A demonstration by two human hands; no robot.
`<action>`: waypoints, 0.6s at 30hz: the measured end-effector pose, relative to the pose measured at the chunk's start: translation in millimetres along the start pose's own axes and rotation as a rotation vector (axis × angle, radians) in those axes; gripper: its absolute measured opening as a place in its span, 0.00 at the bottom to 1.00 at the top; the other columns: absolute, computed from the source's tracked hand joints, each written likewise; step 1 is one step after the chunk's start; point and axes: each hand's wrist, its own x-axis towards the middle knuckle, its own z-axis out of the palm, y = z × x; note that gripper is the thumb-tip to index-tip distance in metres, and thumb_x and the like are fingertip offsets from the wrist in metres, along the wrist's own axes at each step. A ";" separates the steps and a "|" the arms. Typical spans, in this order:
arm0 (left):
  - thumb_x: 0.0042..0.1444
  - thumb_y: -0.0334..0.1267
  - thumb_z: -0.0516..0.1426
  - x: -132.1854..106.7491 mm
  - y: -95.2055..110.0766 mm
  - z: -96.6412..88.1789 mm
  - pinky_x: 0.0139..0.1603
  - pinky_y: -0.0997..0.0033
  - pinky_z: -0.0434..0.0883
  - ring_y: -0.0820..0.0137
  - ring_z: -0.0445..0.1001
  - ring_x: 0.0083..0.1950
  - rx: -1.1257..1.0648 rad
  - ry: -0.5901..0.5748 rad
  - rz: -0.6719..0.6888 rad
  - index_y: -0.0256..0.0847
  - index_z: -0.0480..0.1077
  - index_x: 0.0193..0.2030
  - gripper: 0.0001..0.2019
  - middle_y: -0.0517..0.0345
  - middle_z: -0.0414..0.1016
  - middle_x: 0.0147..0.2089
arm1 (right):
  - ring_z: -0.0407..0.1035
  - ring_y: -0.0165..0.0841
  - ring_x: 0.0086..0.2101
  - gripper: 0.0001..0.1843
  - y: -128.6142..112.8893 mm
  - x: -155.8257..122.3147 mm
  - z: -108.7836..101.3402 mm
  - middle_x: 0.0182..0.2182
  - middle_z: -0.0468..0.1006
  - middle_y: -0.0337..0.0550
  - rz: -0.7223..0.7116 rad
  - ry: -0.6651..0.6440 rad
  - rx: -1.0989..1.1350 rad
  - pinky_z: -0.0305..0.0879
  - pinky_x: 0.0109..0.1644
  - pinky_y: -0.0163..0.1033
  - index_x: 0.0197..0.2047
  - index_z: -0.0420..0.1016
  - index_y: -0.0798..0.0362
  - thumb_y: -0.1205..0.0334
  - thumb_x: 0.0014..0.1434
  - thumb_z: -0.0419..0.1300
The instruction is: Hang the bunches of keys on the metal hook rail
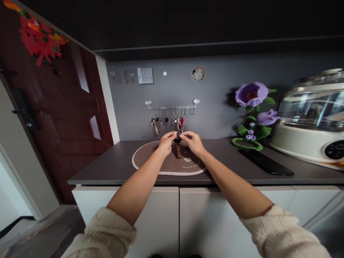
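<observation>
Above the brown mat [146, 157], my left hand [167, 142] and my right hand [192, 142] pinch a bunch of keys [177, 139] between them. A dark key fob sits at its top, and a brown strap-like tag [178, 151] dangles below. Both hands have their fingers closed at the ring; the exact grip is too small to make out. Behind them, a hook rail [172, 107] on the wall carries several key sets, among them one with a patterned tag [155, 127] and one with a red piece [182, 122].
On the right of the counter [102, 161] stand a purple flower decoration [252, 95] and a cream appliance with a clear cover [303, 138]. A black flat object [268, 163] lies before them. A dark red door [88, 143] is at left. An overhead cabinet [188, 25] hangs above.
</observation>
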 end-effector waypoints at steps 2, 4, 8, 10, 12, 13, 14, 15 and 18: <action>0.41 0.35 0.60 -1.0 0.1 0.6 0.36 0.74 0.59 0.75 0.66 0.35 0.032 -0.009 0.004 0.39 0.72 0.32 0.09 0.58 0.74 0.35 | 0.64 0.29 0.30 0.13 -0.3 0.5 -0.5 0.28 0.72 0.41 0.014 0.007 0.022 0.60 0.39 0.36 0.28 0.71 0.55 0.54 0.44 0.59; 0.40 0.36 0.61 -2.5 0.9 1.3 0.37 0.73 0.60 0.74 0.67 0.36 0.041 -0.025 0.009 0.39 0.72 0.33 0.10 0.57 0.74 0.36 | 0.63 0.28 0.29 0.13 -0.6 1.3 -1.2 0.27 0.72 0.40 0.024 0.014 0.039 0.60 0.38 0.35 0.28 0.70 0.55 0.53 0.44 0.59; 0.39 0.36 0.61 -5.3 2.1 3.0 0.39 0.72 0.61 0.73 0.68 0.37 0.024 -0.073 0.053 0.39 0.73 0.32 0.10 0.55 0.75 0.37 | 0.62 0.28 0.28 0.12 -0.1 3.5 -2.6 0.26 0.70 0.39 0.036 0.042 0.045 0.59 0.36 0.34 0.28 0.69 0.55 0.53 0.45 0.58; 0.39 0.37 0.61 -6.0 2.7 3.5 0.39 0.71 0.61 0.73 0.68 0.37 0.033 -0.099 0.085 0.39 0.74 0.33 0.11 0.55 0.75 0.38 | 0.62 0.28 0.28 0.12 0.1 4.6 -2.9 0.26 0.70 0.38 0.039 0.046 0.045 0.59 0.35 0.34 0.28 0.68 0.54 0.53 0.45 0.58; 0.40 0.38 0.61 -5.9 4.4 3.9 0.40 0.72 0.61 0.72 0.68 0.37 0.055 -0.106 0.104 0.39 0.73 0.34 0.11 0.54 0.75 0.38 | 0.62 0.27 0.27 0.12 -0.6 5.7 -3.3 0.24 0.69 0.38 0.047 0.040 0.047 0.58 0.33 0.33 0.28 0.67 0.54 0.53 0.45 0.57; 0.41 0.38 0.60 -5.4 5.9 4.1 0.39 0.72 0.61 0.72 0.68 0.37 0.071 -0.098 0.109 0.39 0.73 0.34 0.11 0.54 0.75 0.38 | 0.61 0.27 0.26 0.12 -1.4 6.5 -3.7 0.23 0.68 0.37 0.054 0.037 0.047 0.58 0.32 0.33 0.28 0.66 0.54 0.53 0.45 0.57; 0.42 0.38 0.60 -4.5 7.9 4.4 0.39 0.72 0.61 0.72 0.68 0.37 0.091 -0.084 0.111 0.39 0.73 0.34 0.11 0.54 0.75 0.37 | 0.60 0.27 0.24 0.12 -2.4 7.6 -4.2 0.22 0.67 0.36 0.062 0.036 0.045 0.58 0.30 0.32 0.28 0.66 0.53 0.53 0.46 0.56; 0.42 0.38 0.59 -3.1 10.2 4.7 0.38 0.73 0.61 0.73 0.68 0.36 0.117 -0.065 0.114 0.39 0.73 0.34 0.10 0.55 0.75 0.36 | 0.59 0.26 0.23 0.12 -3.6 9.0 -4.9 0.20 0.66 0.35 0.069 0.037 0.040 0.57 0.29 0.32 0.28 0.65 0.53 0.53 0.46 0.56; 0.43 0.38 0.58 3.8 17.9 5.8 0.36 0.73 0.61 0.75 0.66 0.31 0.246 -0.013 0.129 0.38 0.73 0.32 0.09 0.57 0.74 0.32 | 0.57 0.25 0.21 0.11 -7.4 15.6 -8.5 0.20 0.65 0.34 0.072 0.057 0.037 0.55 0.26 0.31 0.28 0.64 0.53 0.53 0.47 0.55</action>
